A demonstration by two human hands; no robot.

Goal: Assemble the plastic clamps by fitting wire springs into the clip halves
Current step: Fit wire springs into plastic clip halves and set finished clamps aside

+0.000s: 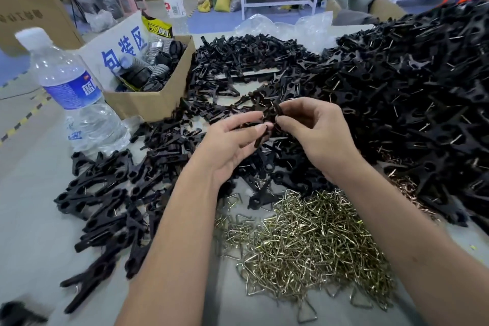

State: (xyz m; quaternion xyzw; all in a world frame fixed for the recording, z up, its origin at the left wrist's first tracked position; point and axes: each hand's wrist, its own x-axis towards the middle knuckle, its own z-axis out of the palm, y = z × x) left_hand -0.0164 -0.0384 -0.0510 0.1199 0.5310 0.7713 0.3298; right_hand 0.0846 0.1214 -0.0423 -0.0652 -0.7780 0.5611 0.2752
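My left hand [232, 140] and my right hand [315, 127] meet above the middle of the table, both holding black plastic clip halves [270, 119] between fingers and thumbs. The pieces are pressed together between the two hands; whether a spring sits in them is hidden. Below my hands lies a heap of brass-coloured wire springs [304, 241]. Loose black clip halves [238, 66] are spread behind my hands. Assembled black clamps [105, 201] lie in a pile at the left.
A huge mound of black clamps [423, 87] fills the right side. A water bottle [71, 92] stands at the left beside an open cardboard box [148, 98] of dark parts. Clear plastic bags [285, 24] lie at the table's far edge.
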